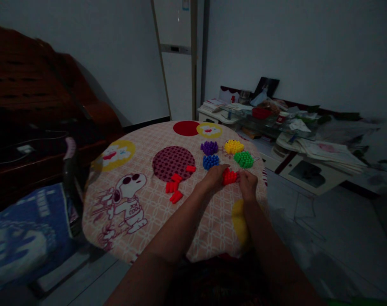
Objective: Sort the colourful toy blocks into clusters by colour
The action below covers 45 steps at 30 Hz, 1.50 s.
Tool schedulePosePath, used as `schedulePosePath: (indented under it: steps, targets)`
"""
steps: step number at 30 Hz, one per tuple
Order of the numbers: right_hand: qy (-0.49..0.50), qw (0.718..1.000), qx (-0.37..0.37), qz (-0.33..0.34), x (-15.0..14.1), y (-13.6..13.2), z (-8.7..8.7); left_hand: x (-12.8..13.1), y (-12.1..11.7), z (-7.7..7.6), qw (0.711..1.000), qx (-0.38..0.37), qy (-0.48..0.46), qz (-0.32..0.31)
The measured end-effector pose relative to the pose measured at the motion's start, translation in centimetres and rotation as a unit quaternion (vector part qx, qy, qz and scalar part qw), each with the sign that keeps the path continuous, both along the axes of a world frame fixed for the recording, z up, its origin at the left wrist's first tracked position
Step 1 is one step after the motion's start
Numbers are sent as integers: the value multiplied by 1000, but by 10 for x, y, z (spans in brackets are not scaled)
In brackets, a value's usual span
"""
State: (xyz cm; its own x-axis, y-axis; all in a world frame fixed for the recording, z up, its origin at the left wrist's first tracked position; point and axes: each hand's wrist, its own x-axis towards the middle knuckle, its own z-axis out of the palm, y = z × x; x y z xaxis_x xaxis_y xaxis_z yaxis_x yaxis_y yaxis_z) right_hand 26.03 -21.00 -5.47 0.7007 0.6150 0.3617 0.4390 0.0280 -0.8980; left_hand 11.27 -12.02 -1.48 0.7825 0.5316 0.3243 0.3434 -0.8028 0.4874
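Observation:
My left hand and my right hand meet over a cluster of joined red toy pieces on the round table. Both hands have their fingers closed on that cluster, one at each side. Several loose red pieces lie to the left, near a dark red dotted circle on the cloth. Behind the hands sit finished clusters: purple, blue, yellow and green.
The table wears a checked cartoon-dog cloth. A dark wooden sofa with a blue cushion stands at the left. A low glass stand piled with papers and boxes runs along the right wall. A tall white appliance stands behind.

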Motion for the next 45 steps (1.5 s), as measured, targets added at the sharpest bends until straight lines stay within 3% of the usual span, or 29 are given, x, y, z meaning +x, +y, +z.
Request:
schedulePosePath:
  steps: [8, 11, 14, 19, 21, 24, 29, 34, 37, 40, 45]
  targets:
    - [1, 1000, -3, -1, 4, 3, -5, 3, -2, -9, 999, 4, -33, -8]
    - [14, 1000, 2, 4, 4, 3, -5, 1, -1, -5, 999, 21, -23, 13]
    - [30, 999, 10, 10, 3, 3, -4, -12, 3, 12, 997, 30, -23, 64]
    - [48, 999, 17, 17, -1, 1, -1, -63, 24, 42, 982, 15, -37, 186]
    - [49, 999, 17, 15, -2, 1, 0, -82, 34, 44, 969, -4, -27, 246]
    - [43, 999, 14, 12, -2, 1, -1, -96, 43, 39, 960, -31, 15, 279]
    - [31, 1000, 2, 6, 3, 2, -5, -108, 48, 39, 958, -68, 76, 267]
    - [22, 1000, 2, 8, 5, 1, -5, -163, 53, 57, 944, -109, 124, 284]
    - [25, 1000, 7, 9, 5, 2, -5, -189, 50, 61, 922, -191, 193, 275]
    - [23, 1000, 9, 8, 4, 2, -5, -189, 47, 58, 909, -249, 233, 238]
    - [28, 1000, 10, 9, 1, 1, -3, -172, 47, 50, 915, -270, 232, 192]
